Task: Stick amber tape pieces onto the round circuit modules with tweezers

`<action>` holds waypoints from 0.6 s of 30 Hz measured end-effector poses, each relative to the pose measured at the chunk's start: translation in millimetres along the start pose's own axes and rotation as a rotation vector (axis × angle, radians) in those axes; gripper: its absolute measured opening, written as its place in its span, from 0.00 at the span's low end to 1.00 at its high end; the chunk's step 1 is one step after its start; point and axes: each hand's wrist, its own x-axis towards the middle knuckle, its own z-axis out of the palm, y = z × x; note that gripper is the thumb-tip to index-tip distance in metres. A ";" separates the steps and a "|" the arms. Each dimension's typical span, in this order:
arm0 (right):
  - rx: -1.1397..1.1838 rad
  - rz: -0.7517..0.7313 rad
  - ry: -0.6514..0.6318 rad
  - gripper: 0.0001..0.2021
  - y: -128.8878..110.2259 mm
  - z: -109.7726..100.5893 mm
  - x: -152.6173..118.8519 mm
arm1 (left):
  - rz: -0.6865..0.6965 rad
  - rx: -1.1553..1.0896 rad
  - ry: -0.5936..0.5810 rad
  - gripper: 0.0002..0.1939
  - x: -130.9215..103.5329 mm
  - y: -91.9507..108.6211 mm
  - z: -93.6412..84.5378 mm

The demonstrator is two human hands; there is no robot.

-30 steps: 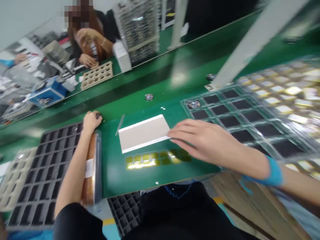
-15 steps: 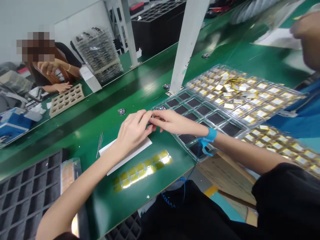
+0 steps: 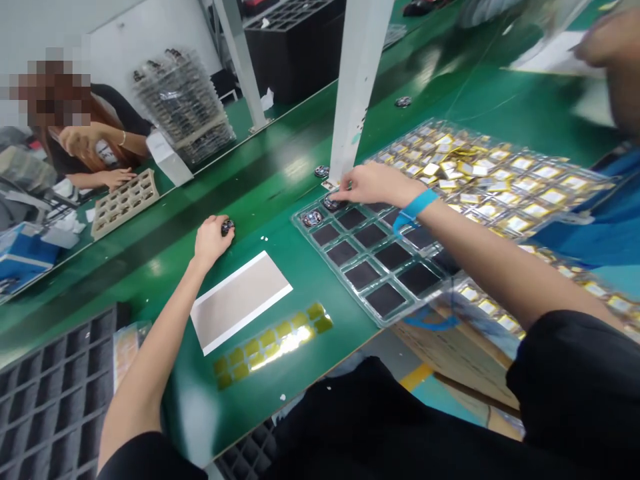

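On the left of the green bench, my left hand (image 3: pixel 213 241) has its fingers closed round a small round circuit board (image 3: pixel 228 227). My right hand (image 3: pixel 367 184) pinches a second round board (image 3: pixel 331 202) at a far-edge compartment of the clear plastic tray (image 3: pixel 361 308). Another round board (image 3: pixel 311 218) lies in the corner compartment beside it. Black pads line the tray's other visible compartments. Between my arms lie a brown sheet with white edges (image 3: pixel 243 303) and a clear strip of yellow square stickers (image 3: pixel 273 347).
A white post (image 3: pixel 357 87) rises behind the tray, a round board (image 3: pixel 321 171) at its foot. Trays of yellow-edged parts (image 3: pixel 520 163) stand right. A black compartment tray (image 3: pixel 55 393) lies left. Across the bench sits a person (image 3: pixel 95 140); another person's hand (image 3: pixel 613 57) shows right.
My hands were together over the bench and have parted. The left has moved left onto the loose round board; the right has gone to the tray with a board. The brown sheet is uncovered.
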 end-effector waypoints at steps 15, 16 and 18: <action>-0.131 -0.125 0.092 0.24 -60.8 8.1 -35.7 | 0.832 -0.154 0.210 0.17 -87.0 93.1 -21.5; -0.169 -0.115 0.160 0.27 -42.7 -0.1 -35.7 | 0.907 -0.134 0.122 0.17 -105.9 80.7 -26.9; -0.195 -0.118 0.277 0.35 -8.4 -12.8 -33.3 | 1.001 -0.104 0.002 0.21 -148.3 57.5 -35.4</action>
